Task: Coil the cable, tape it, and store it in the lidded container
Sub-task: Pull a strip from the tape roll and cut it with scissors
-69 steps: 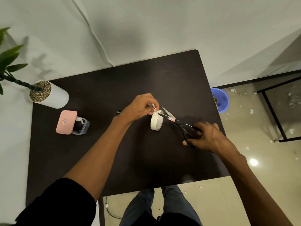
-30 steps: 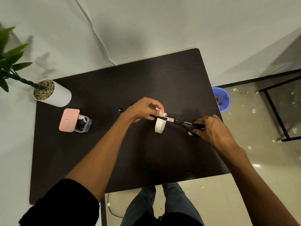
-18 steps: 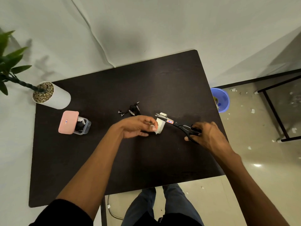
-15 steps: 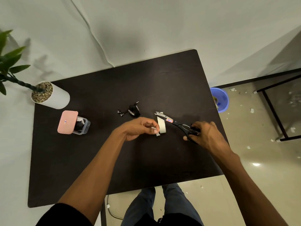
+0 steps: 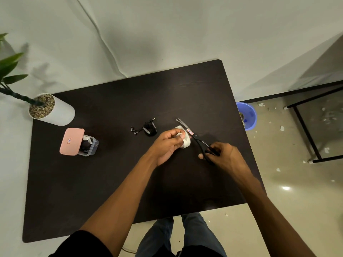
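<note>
A little more than two seconds ago the left hand was farther out on the table, holding up the end of the tape and hiding the cable. It has since come back toward the person, so the coiled cable now lies in the open, well apart from the fingers. The scissors had open blades beside the strip, then closed across it. Now the blades are together and point away past the tape roll. The left fingertips now pinch what seems to be a short piece of tape, just in front of the roll.
</note>
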